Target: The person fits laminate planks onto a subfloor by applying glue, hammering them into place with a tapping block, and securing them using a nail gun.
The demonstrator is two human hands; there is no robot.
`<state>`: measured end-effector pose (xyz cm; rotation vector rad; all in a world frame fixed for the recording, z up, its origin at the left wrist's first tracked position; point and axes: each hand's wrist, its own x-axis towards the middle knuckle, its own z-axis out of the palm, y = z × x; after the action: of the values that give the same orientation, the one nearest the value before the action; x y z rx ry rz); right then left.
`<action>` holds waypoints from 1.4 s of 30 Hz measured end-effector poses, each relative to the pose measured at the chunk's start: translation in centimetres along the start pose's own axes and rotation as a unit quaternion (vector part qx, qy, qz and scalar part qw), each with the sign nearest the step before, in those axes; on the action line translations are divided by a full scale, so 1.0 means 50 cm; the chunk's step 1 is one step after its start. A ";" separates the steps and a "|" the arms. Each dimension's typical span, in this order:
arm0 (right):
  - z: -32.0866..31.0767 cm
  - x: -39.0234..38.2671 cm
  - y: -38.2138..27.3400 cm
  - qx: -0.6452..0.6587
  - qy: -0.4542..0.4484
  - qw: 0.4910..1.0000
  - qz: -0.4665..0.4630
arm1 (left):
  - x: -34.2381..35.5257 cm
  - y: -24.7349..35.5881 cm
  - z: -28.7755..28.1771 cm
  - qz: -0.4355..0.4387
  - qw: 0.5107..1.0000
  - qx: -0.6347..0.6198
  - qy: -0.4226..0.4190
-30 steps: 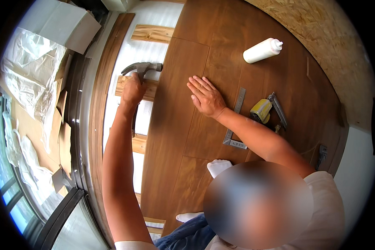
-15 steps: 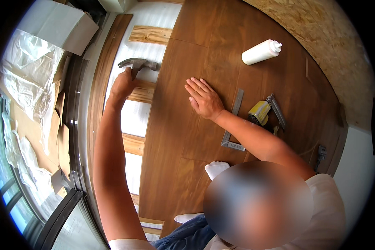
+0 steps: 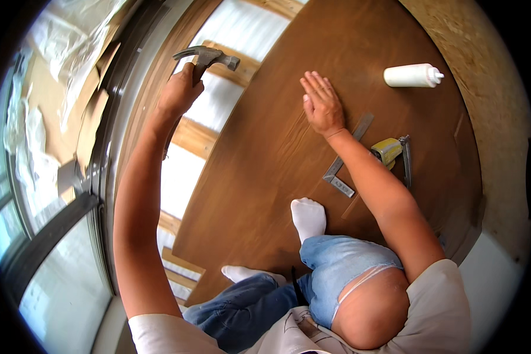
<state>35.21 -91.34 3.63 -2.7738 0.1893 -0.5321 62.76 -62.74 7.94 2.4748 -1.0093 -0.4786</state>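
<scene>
A claw hammer (image 3: 207, 58) is in my left hand (image 3: 182, 91), whose fingers wrap its handle close to the head. It is held above the strip of wooden battens (image 3: 196, 137) and white sheeting beside the floor edge. My right hand (image 3: 323, 107) lies flat, fingers stretched, on the brown wood floor panels (image 3: 259, 159), a little in from that edge. Just right of the right hand and partly under its forearm is a metal L-shaped square (image 3: 361, 126). Past it rests a yellow and black nail gun (image 3: 387, 151), partly hidden by the arm.
A white squeeze bottle (image 3: 408, 75) lies on its side at the far right of the panels. Chipboard (image 3: 454, 35) borders them at the right. At the left stand a window frame (image 3: 53, 236), cardboard (image 3: 94, 127) and clear plastic film (image 3: 71, 53). My socked foot (image 3: 308, 218) rests on the panels.
The view has swung, so the floor edge now slants and my knee shows. My left hand still grips the hammer, raised higher in the picture; my right hand remains flat on the panels.
</scene>
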 end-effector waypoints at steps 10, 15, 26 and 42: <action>0.046 -0.013 0.032 -0.057 0.035 0.997 -0.029 | -0.829 -0.025 -0.096 -0.451 0.877 -0.148 0.079; 0.044 -0.020 0.048 -0.075 0.008 0.997 -0.031 | -1.179 0.042 0.059 -0.618 0.712 -0.209 0.258; 0.054 -0.017 0.082 -0.085 -0.033 0.996 -0.014 | -1.338 0.088 0.253 -0.686 0.606 -0.279 0.291; 0.041 -0.034 0.072 -0.100 -0.024 0.995 -0.015 | -1.354 0.064 0.292 -0.622 0.742 -0.169 0.184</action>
<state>34.17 -93.86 0.07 -2.9861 0.1991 -0.4761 8.37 -19.72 7.53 2.3837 0.9516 -0.4238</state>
